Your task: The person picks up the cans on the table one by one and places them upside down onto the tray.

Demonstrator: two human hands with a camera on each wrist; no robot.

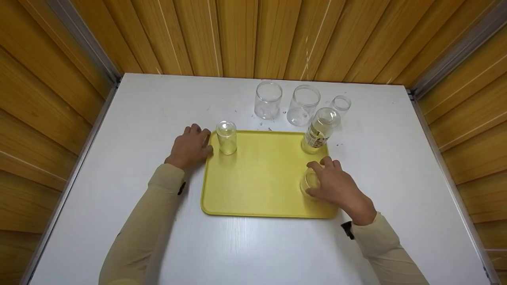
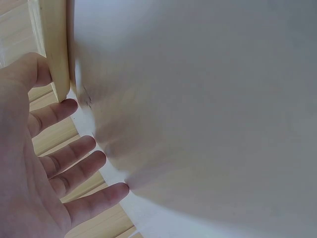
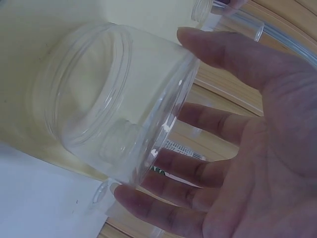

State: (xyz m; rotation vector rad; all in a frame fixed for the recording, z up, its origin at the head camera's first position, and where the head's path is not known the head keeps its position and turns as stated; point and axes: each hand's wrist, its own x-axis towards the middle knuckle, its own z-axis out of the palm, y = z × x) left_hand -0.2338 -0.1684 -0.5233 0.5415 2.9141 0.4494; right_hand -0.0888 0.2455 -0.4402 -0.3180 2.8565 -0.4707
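Clear jar (image 1: 309, 182) is set mouth-down on the near right part of a yellow tray (image 1: 253, 178), its base grasped by the curled thumb and fingers of the right hand (image 1: 338, 185). At the tray's far left corner, the rim is touched by the left hand (image 1: 190, 145), whose loosely spread fingers are wrapped around nothing. Just inside that corner, a slim clear container (image 1: 227, 141) is placed upright. At the tray's far right corner, a labelled bottle (image 1: 318, 132) is stood. Beyond the tray's far edge, two large clear jars (image 1: 268, 101) and a smaller one (image 1: 341, 103) are lined up on the white table (image 1: 158, 103) that is covered partly by the tray.
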